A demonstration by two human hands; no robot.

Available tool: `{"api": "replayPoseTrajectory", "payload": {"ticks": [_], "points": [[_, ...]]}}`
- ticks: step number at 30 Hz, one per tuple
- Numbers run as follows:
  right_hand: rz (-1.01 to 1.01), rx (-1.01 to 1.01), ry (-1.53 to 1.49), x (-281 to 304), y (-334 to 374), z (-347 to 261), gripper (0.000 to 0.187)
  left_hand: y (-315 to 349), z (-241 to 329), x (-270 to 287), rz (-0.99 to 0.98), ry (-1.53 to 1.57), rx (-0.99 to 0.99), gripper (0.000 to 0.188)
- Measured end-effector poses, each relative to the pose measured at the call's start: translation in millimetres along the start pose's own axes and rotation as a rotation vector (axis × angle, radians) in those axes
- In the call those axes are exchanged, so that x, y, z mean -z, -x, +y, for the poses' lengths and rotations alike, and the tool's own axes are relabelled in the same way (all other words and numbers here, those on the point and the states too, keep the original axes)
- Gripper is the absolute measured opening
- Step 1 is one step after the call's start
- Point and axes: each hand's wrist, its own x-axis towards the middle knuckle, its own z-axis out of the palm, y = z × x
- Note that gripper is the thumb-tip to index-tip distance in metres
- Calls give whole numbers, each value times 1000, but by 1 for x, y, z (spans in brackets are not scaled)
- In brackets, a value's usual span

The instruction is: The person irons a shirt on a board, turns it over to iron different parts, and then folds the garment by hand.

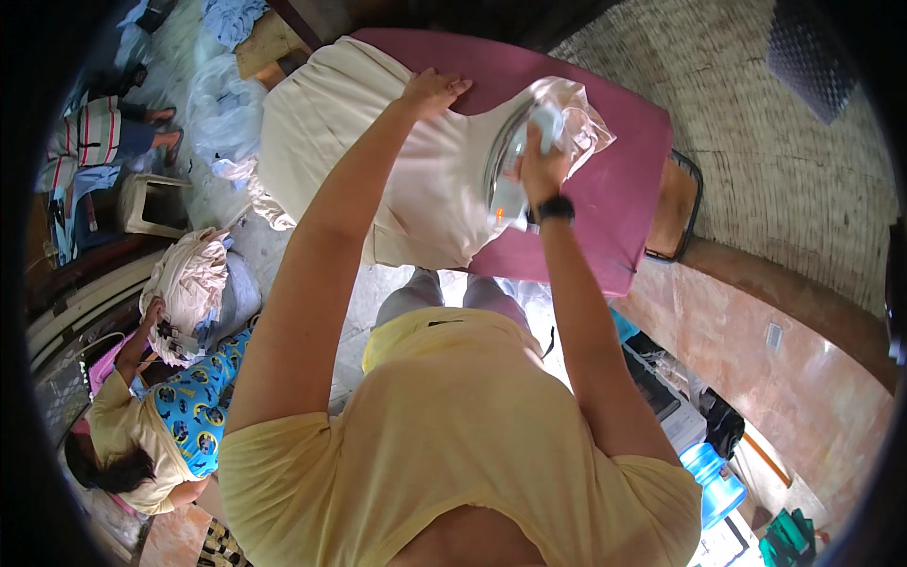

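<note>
Magenta padding covers the long ironing board (614, 189), which runs across the upper middle of the view above a pale stone floor; a curved wall of small beige tiles (756, 161) rises behind its right end. A cream cotton garment (416, 180) lies spread over the board, its left part hanging off the edge. The left hand (433, 92) rests flat and open on the cloth near the far edge of the board, fingers stretched out, holding nothing. The right hand (540, 165), with a black wristband just below it, is closed around the handle of a pale blue and white electric iron (515, 175), which stands on the garment toward its right end, beside a bunched fold of the cloth. The two hands lie near each other, the iron to the right of the open palm. Lower left, another person in a yellow top and blue patterned trousers (194, 402) sits on the floor beside a heap of cream fabric (194, 279). A blue plastic water bottle (713, 482) stands lower right.
</note>
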Motion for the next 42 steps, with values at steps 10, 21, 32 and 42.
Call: {"api": "replayPoseTrajectory", "payload": {"ticks": [10, 21, 32, 42], "points": [[96, 23, -34, -17, 0, 14, 43, 1, 3, -8, 133, 9, -53, 46], [79, 46, 88, -20, 16, 33, 49, 2, 16, 13, 93, 499, 167, 38], [9, -12, 248, 10, -26, 6, 70, -6, -6, -26, 53, 128, -3, 33], [289, 145, 200, 39, -21, 28, 63, -2, 12, 4, 109, 411, 147, 34]]}}
